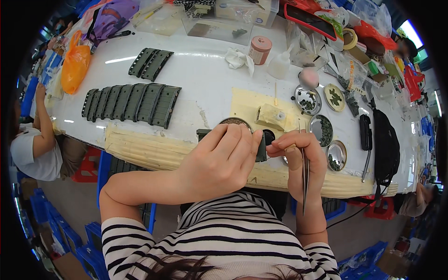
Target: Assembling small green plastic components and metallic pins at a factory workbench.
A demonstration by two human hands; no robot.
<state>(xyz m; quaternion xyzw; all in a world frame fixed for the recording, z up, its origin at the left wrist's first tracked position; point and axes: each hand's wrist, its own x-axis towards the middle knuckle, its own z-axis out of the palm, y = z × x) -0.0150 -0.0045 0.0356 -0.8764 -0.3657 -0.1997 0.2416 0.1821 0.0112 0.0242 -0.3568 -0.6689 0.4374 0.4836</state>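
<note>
Right at the near edge of the white tabletop [205, 65], the left hand [224, 156] pinches a dark green, flat plastic piece [262, 153]! The right hand [305, 156], gripping slim silver metal tweezers [305, 184], holds curled fingertips close by its right edge. Ridged dark green plastic strips [135, 103] lie left.

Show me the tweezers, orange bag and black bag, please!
Tweezers [305, 175], head view: on the metal shaft.
Orange bag [75, 69], head view: on its bulging middle.
Black bag [387, 145], head view: on its middle.
</note>
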